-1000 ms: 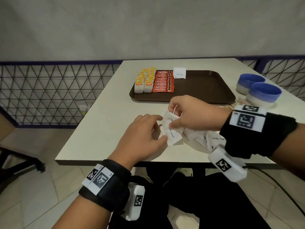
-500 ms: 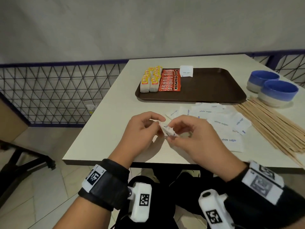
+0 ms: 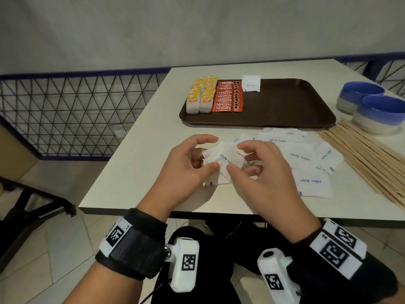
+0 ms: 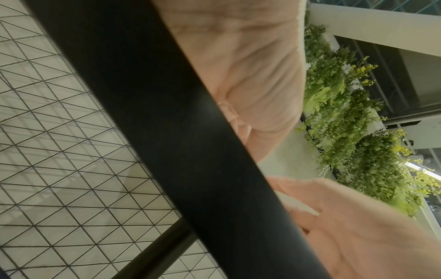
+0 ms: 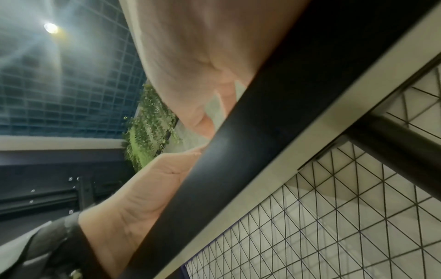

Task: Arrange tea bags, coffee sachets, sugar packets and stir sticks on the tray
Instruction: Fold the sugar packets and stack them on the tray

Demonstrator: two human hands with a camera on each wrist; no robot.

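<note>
Near the table's front edge both hands hold a small bunch of white sugar packets (image 3: 225, 157). My left hand (image 3: 213, 152) pinches its left side and my right hand (image 3: 236, 158) pinches its right side. The brown tray (image 3: 285, 106) lies beyond them. On its left part stand two rows of tea bags (image 3: 199, 97), a row of red coffee sachets (image 3: 228, 96) and one sugar packet (image 3: 251, 83). Loose sugar packets (image 3: 306, 159) lie to the right of my hands. Wooden stir sticks (image 3: 368, 156) lie further right. Both wrist views are mostly blocked by the table's dark edge (image 4: 167, 132).
Two blue-and-white bowls (image 3: 381, 110) stand at the right, behind the stir sticks. The right half of the tray holds nothing. A wire-mesh railing (image 3: 76, 115) runs along the left, beyond the table edge. My dark-clothed lap (image 3: 219, 249) is below the table front.
My right hand has drawn back from the loose pile to the front of the table. Both hands now hold the sugar packets between them, more spread out than before.
</note>
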